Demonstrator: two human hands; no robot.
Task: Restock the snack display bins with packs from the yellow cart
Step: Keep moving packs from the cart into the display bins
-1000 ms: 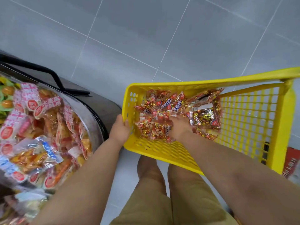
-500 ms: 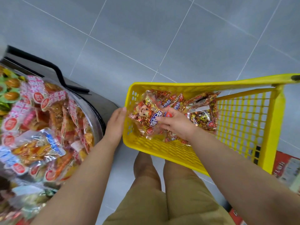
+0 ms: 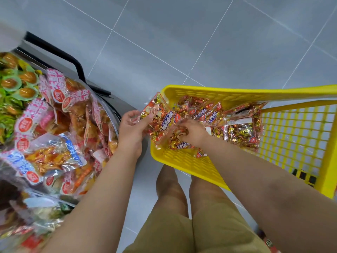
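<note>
Left hand (image 3: pixel 130 129) pinching red-and-gold cartoon-printed snack pack (image 3: pixel 161 121) above yellow perforated plastic cart (image 3: pixel 209 92); right hand (image 3: pixel 193 133) curled round heaped packs (image 3: pixel 211 112) inside; steel-rimmed display bin (image 3: pixel 111 111) alongside.

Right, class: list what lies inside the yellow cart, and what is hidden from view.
Inside the yellow cart lie red-and-gold snack packs. The left hand holds one pack at the rim; the right hand grips others. Whatever lies under the pile and the hand is covered.
</note>
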